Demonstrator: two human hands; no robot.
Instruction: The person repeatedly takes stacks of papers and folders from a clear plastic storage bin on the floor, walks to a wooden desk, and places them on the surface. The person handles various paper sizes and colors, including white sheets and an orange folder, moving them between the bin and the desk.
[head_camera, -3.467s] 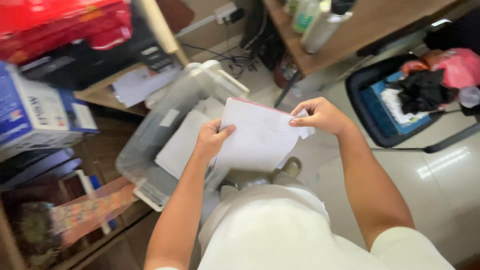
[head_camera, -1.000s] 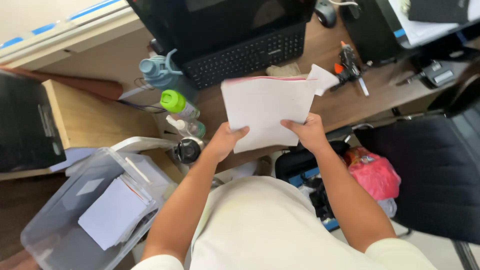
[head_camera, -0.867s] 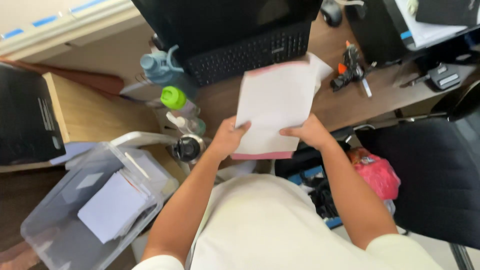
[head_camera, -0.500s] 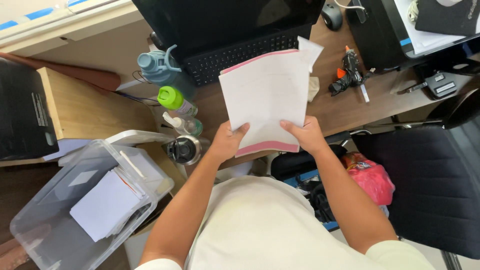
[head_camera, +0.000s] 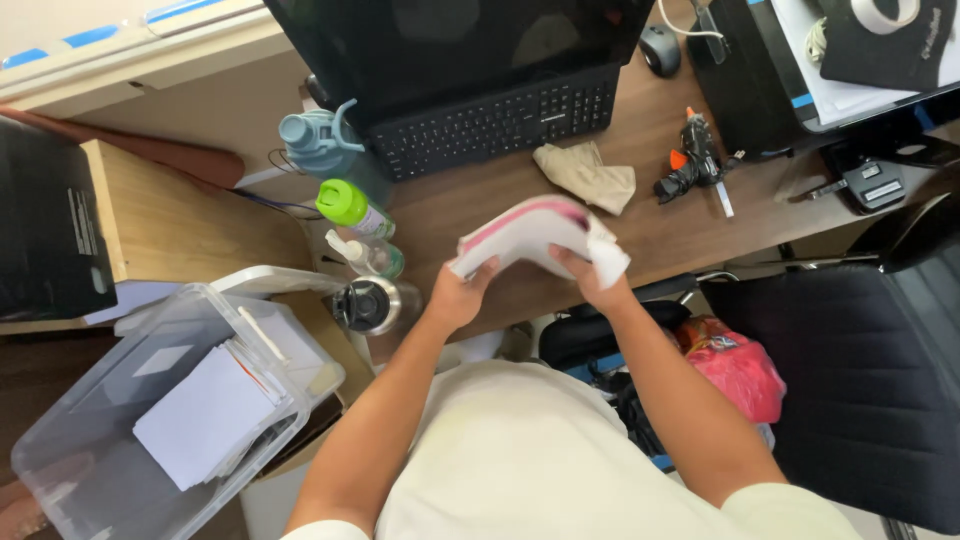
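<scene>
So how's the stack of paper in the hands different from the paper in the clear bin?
The held stack is bent into an arch over the desk, gripped by the left hand and right hand, and shows a pink edge. The bin's paper lies flat and untouched inside the clear plastic bin, with no pink showing. Both are white sheets.

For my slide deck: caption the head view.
Both hands, left and right, bend a paper stack above a wooden desk.

Brown desk (head_camera: 470, 205): black keyboard (head_camera: 495, 115), mouse (head_camera: 660, 48), crumpled cloth (head_camera: 588, 175), glue gun (head_camera: 693, 162), bottles (head_camera: 352, 212).
</scene>
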